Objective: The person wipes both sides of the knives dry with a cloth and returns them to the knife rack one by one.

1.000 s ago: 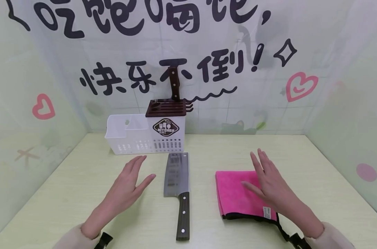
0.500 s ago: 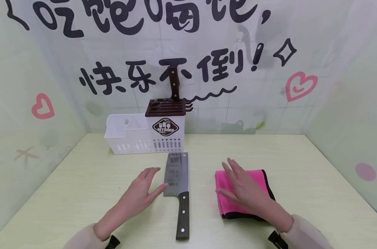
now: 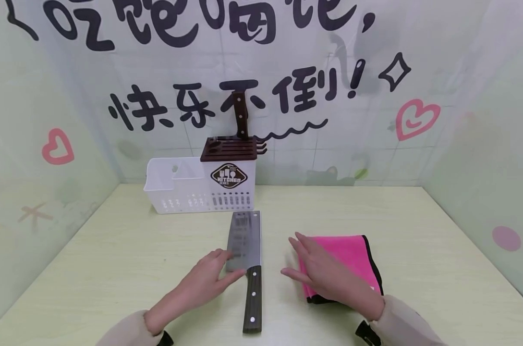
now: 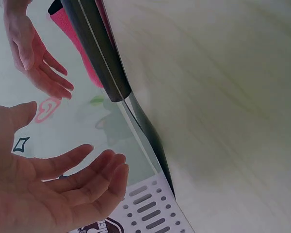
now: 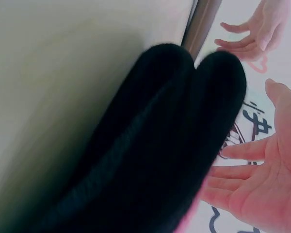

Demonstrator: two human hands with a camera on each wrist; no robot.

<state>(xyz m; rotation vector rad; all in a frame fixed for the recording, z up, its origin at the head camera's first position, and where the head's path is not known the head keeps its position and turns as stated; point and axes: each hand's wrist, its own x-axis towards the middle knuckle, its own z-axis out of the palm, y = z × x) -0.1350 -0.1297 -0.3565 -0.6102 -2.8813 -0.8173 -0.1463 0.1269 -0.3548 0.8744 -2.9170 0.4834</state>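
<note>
In the head view, the left hand (image 3: 207,283) has its thumb parted from slightly bent fingers, the cleaver (image 3: 254,276) just beyond the thumb tip, while the right hand (image 3: 326,275) overlaps the pink cloth (image 3: 349,254), fingertips past its left edge. The left wrist view shows those fingers apart from the dark handle (image 4: 94,48). In the right wrist view, the right fingers extend, thumb spread wide, beyond the black edge (image 5: 145,131).

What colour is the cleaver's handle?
The cleaver's handle is very dark, nearly black; the head view shows it best.
</note>
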